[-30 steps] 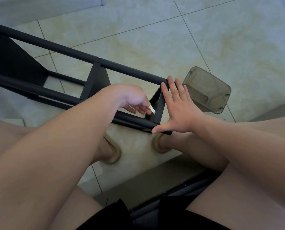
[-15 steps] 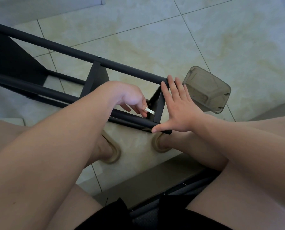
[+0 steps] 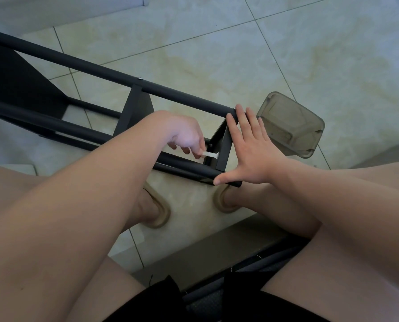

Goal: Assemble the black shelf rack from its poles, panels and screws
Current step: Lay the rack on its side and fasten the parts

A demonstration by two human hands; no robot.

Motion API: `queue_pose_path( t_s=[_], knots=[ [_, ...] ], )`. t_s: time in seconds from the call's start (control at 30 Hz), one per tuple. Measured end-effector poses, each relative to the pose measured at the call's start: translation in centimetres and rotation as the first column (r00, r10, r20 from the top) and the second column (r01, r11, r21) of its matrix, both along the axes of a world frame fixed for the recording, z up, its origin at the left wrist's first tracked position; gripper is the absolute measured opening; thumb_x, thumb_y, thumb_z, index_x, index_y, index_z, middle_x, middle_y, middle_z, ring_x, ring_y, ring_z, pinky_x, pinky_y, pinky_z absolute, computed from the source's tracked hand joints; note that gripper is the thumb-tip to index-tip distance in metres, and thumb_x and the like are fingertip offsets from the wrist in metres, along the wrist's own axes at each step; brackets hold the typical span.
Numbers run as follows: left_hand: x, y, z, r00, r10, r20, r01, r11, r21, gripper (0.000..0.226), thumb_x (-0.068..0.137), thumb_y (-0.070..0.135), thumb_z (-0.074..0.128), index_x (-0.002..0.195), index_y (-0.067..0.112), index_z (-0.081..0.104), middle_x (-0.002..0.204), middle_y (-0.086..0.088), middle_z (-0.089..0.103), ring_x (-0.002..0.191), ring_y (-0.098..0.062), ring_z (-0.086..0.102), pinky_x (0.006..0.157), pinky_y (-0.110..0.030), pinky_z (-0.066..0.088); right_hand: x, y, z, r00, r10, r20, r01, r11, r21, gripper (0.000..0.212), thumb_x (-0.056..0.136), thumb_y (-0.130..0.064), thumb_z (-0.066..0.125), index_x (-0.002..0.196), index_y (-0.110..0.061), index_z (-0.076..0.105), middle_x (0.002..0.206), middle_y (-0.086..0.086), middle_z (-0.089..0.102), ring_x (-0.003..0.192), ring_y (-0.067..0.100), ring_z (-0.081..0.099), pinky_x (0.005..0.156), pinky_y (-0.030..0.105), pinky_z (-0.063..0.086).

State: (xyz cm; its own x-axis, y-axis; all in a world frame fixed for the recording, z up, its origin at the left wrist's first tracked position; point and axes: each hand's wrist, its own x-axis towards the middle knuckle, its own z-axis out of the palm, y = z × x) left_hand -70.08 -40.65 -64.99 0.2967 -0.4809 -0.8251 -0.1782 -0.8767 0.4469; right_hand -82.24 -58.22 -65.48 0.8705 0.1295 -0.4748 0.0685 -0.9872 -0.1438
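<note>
Rack [image 3: 101, 73] is lying on the floor [image 3: 217, 43], running in from 10 o'clock. Left hand [image 3: 184, 135] is pinching a small pale key [image 3: 210, 155] at the end panel [image 3: 224, 147]; right hand [image 3: 249, 147], flat-fingered, is bracing that panel from 3 o'clock. Suggest keeping key square, brace steady.
</note>
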Motion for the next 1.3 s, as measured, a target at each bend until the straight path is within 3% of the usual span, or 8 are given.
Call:
queue_pose_path(
  t_s=[0.2, 0.33, 0.53, 0.63, 0.7, 1.03, 1.17, 1.3],
  knots=[
    [0.6, -0.1, -0.2, 0.962, 0.014, 0.272, 0.013, 0.995, -0.099, 0.027, 0.087, 0.019, 0.067, 0.069, 0.039, 0.069, 0.088, 0.016, 0.073, 0.09, -0.009, 0.064, 0.074, -0.027, 0.045, 0.0, 0.0, -0.1, 1.0, 0.001, 0.0, -0.001, 1.0, -0.007, 0.156, 0.047, -0.108, 0.032, 0.158, -0.013, -0.022, 0.163, 0.012, -0.033, 0.15, 0.033, -0.031, 0.123, 0.05, -0.013],
    [0.2, -0.4, -0.6, 0.96, 0.083, 0.269, -0.033, 0.982, -0.186, 0.025, 0.084, 0.02, 0.068, 0.07, 0.04, 0.07, 0.087, 0.018, 0.072, 0.087, -0.008, 0.065, 0.073, -0.026, 0.049, 0.0, 0.0, -0.1, 1.0, 0.003, 0.004, -0.003, 1.0, -0.006, 0.156, 0.046, -0.108, 0.032, 0.158, -0.013, -0.021, 0.163, 0.012, -0.033, 0.151, 0.033, -0.03, 0.123, 0.05, -0.013],
    [-0.8, -0.5, -1.5, 0.919, 0.394, -0.011, -0.375, 0.864, -0.336, 0.011, 0.093, 0.022, 0.063, 0.088, 0.024, 0.072, 0.092, 0.003, 0.076, 0.097, -0.018, 0.07, 0.086, -0.035, 0.054, 0.0, -0.1, -0.1, 1.0, 0.008, 0.007, -0.008, 1.0, 0.0, 0.156, 0.045, -0.108, 0.029, 0.158, -0.013, -0.021, 0.163, 0.013, -0.033, 0.151, 0.034, -0.03, 0.122, 0.049, -0.014],
    [-1.6, -0.9, -1.9, 0.726, 0.625, -0.289, -0.688, 0.673, -0.273, 0.009, 0.098, 0.019, 0.059, 0.093, 0.017, 0.067, 0.09, 0.0, 0.076, 0.095, -0.018, 0.073, 0.083, -0.032, 0.056, 0.0, -0.1, -0.1, 1.0, 0.01, 0.007, -0.01, 1.0, 0.001, 0.156, 0.046, -0.108, 0.028, 0.158, -0.013, -0.022, 0.163, 0.013, -0.033, 0.151, 0.033, -0.03, 0.123, 0.05, -0.013],
    [-2.0, -1.2, -2.1, 0.635, 0.693, -0.341, -0.77, 0.601, -0.215, 0.008, 0.098, 0.02, 0.06, 0.097, 0.015, 0.066, 0.085, -0.001, 0.076, 0.09, -0.018, 0.074, 0.079, -0.03, 0.056, 0.0, -0.1, -0.1, 1.0, 0.01, 0.008, -0.01, 1.0, 0.005, 0.156, 0.046, -0.108, 0.028, 0.158, -0.013, -0.022, 0.163, 0.013, -0.033, 0.151, 0.033, -0.03, 0.124, 0.051, -0.012],
    [-0.5, -0.8, -1.4, 0.848, 0.529, -0.006, -0.521, 0.834, -0.183, 0.016, 0.096, 0.018, 0.055, 0.088, 0.016, 0.069, 0.069, 0.008, 0.074, 0.071, -0.011, 0.069, 0.067, -0.025, 0.049, 0.6, -0.4, 0.0, 1.0, 0.014, 0.011, -0.014, 1.0, 0.014, 0.157, 0.045, -0.108, 0.031, 0.159, -0.013, -0.02, 0.164, 0.012, -0.031, 0.151, 0.032, -0.029, 0.125, 0.05, -0.012],
    [1.6, -0.9, 0.2, 0.879, 0.462, 0.118, -0.432, 0.877, -0.21, 0.02, 0.092, 0.017, 0.056, 0.091, 0.007, 0.073, 0.088, -0.011, 0.077, 0.079, -0.026, 0.072, 0.072, -0.031, 0.05, 2.2, -1.3, 0.5, 0.999, 0.041, 0.009, -0.041, 0.999, -0.01, 0.158, 0.043, -0.107, 0.033, 0.16, -0.014, -0.018, 0.165, 0.011, -0.03, 0.152, 0.031, -0.028, 0.125, 0.05, -0.011],
    [3.8, -0.7, 1.6, 0.884, 0.416, 0.213, -0.361, 0.898, -0.253, 0.018, 0.094, 0.018, 0.054, 0.085, 0.015, 0.07, 0.089, -0.008, 0.077, 0.092, -0.029, 0.073, 0.079, -0.037, 0.055, 4.4, -2.4, 0.9, 0.995, 0.098, -0.005, -0.098, 0.992, -0.075, 0.157, 0.045, -0.107, 0.037, 0.159, -0.015, -0.021, 0.164, 0.01, -0.031, 0.152, 0.032, -0.027, 0.124, 0.052, -0.012]
  ],
)
